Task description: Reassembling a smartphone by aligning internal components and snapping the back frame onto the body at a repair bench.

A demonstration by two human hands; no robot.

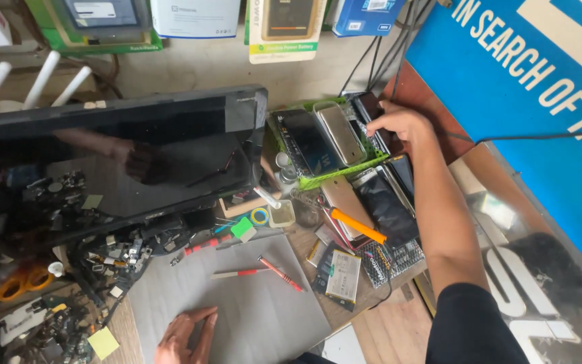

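Dark phone: under your right fingertips, at the far right end of the green tray.
Right hand: fingers curled onto that phone — whether you grip it, I cannot tell.
Left hand: flat, fingers spread, holding nothing, on the grey mat.
Risk: lifting carelessly could tip the gold phone stacked just left of your right hand — it leans loosely.

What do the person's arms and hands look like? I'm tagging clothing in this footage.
Both hands are bare, with no gloves, rings or watch visible. The right hand has a bare forearm and a dark, short sleeve at the upper arm. The left hand shows no sleeve.
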